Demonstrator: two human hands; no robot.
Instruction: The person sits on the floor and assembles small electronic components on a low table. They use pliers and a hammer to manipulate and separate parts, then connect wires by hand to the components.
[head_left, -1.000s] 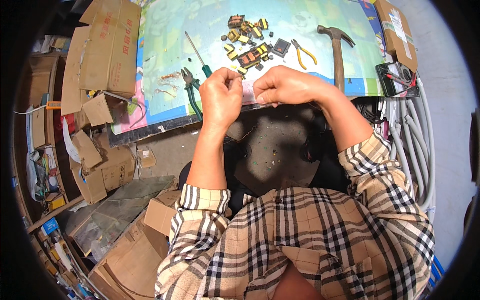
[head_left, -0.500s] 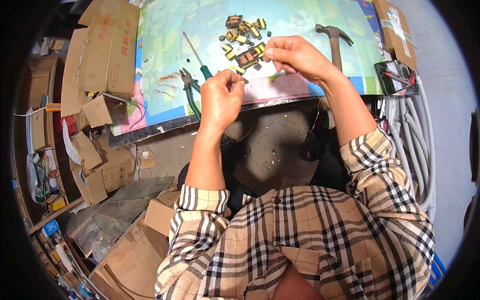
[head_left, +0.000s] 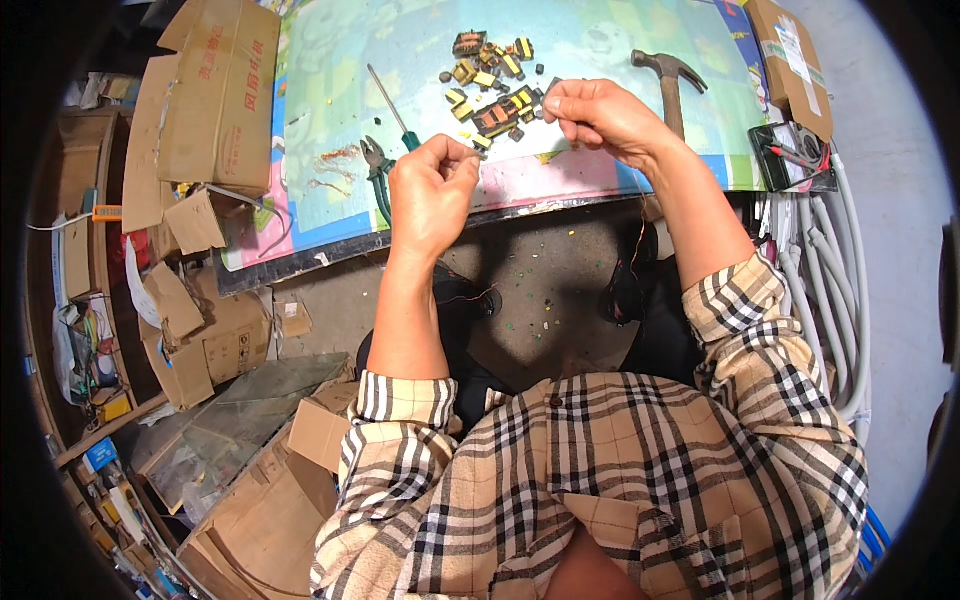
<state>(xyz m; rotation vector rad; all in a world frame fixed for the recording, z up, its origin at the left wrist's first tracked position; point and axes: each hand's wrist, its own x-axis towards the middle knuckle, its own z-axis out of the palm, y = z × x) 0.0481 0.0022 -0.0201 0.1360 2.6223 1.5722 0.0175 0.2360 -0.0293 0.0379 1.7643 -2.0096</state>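
Over the table's near edge, my left hand [head_left: 433, 195] is closed in a pinch; whatever its fingertips hold is too small to make out. My right hand [head_left: 608, 122], higher and to the right, is also pinched, with a small dark bit at its fingertips. Just beyond and between them lies a pile of small transformers and coil pieces, black with yellow tape. Its nearest large transformer [head_left: 500, 114] shows reddish-brown windings, and another transformer [head_left: 468, 43] sits at the far side. Left of the pile are a screwdriver [head_left: 411, 141] with a green handle and dark green pliers [head_left: 377, 170], partly behind my left hand.
A claw hammer [head_left: 672, 100] lies right of the pile. Thin copper wire strands [head_left: 338, 155] lie left of the pliers. Cardboard boxes [head_left: 215, 95] flank the table's left side; another box [head_left: 795, 70] and a black meter with red leads [head_left: 790, 157] are at the right. Grey tubes [head_left: 830, 270] stand below.
My left hand has shifted slightly left, and my right hand slightly right and down, so they are farther apart. The pile and tools look the same.
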